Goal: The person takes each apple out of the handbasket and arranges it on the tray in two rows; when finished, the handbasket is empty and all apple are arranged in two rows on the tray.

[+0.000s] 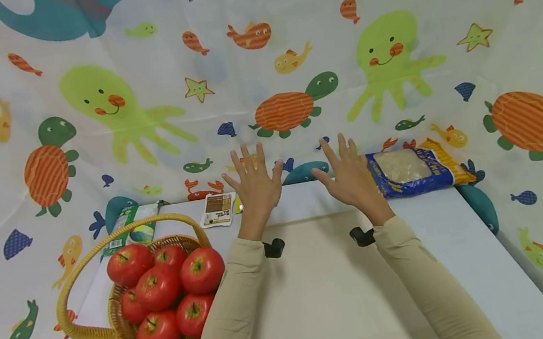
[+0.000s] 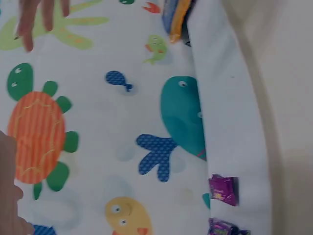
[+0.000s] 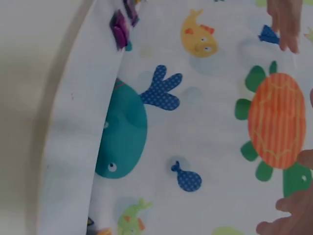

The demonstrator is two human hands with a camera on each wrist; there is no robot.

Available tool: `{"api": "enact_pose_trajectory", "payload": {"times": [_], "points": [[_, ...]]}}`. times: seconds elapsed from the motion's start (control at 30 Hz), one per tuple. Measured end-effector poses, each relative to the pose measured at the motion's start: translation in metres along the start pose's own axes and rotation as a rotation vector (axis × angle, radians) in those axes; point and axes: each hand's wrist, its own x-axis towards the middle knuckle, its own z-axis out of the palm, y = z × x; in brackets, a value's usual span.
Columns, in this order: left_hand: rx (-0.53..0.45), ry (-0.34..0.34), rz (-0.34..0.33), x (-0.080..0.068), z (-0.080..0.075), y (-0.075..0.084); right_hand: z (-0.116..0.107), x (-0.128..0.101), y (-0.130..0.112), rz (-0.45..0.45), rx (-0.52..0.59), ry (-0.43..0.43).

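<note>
My left hand [image 1: 258, 191] is raised above the back of the table, palm away, fingers straight and spread, holding nothing. My right hand [image 1: 353, 182] hovers to its right in the same way, thumb pointing inward, also with nothing in it. Closest to the right hand is a blue and yellow bag [image 1: 406, 171] with a clear window showing pale contents. Left of the left hand lies a small brown and white packet [image 1: 218, 210], with a bit of a yellow thing [image 1: 238, 204] beside it. Purple wrapped sweets [image 2: 223, 190] show in the left wrist view; in the head view they are hidden.
A wicker basket [image 1: 93, 335] of several red apples [image 1: 159, 288] stands at the left, its tall handle tilted outward. Behind it lies a green packet [image 1: 131, 227]. A beige board [image 1: 328, 298] covers the table's middle under the forearms. A sea-animal cloth [image 1: 230, 78] hangs behind.
</note>
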Motion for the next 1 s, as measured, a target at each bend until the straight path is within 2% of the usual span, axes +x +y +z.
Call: {"api": "enact_pose_trajectory", "payload": {"times": [0.1,0.17,0.3,0.4,0.47,0.53,0.6,0.63,0.73,0.8,0.93,1.0], "points": [[-0.052,0.032,-0.032,-0.007,-0.013,0.001,-0.007,-0.019,0.006,0.009,0.065,0.037],[-0.086,0.053,-0.045,-0.016,-0.024,-0.001,-0.012,-0.034,0.012,0.019,0.105,0.058],[-0.149,0.12,-0.042,-0.052,-0.052,-0.008,-0.016,-0.067,0.033,0.075,0.112,0.086],[-0.227,0.255,-0.037,-0.093,-0.074,-0.019,-0.015,-0.094,0.056,0.164,0.129,0.053],[-0.281,0.39,-0.044,-0.122,-0.086,-0.03,-0.013,-0.112,0.071,0.237,0.148,0.005],[-0.313,0.526,-0.084,-0.15,-0.097,-0.044,-0.011,-0.127,0.085,0.308,0.151,-0.057],[-0.311,0.631,-0.159,-0.176,-0.106,-0.06,-0.009,-0.138,0.097,0.356,0.134,-0.119],[-0.32,0.661,-0.206,-0.188,-0.108,-0.069,-0.008,-0.141,0.101,0.37,0.123,-0.147],[-0.318,0.693,-0.37,-0.221,-0.111,-0.094,-0.005,-0.147,0.11,0.389,0.103,-0.199],[-0.298,0.674,-0.497,-0.239,-0.109,-0.108,-0.004,-0.146,0.113,0.379,0.098,-0.206],[-0.208,0.578,-0.785,-0.265,-0.098,-0.125,-0.002,-0.144,0.113,0.337,0.088,-0.19],[-0.179,0.547,-0.872,-0.274,-0.088,-0.133,-0.001,-0.142,0.112,0.321,0.082,-0.189]]}}
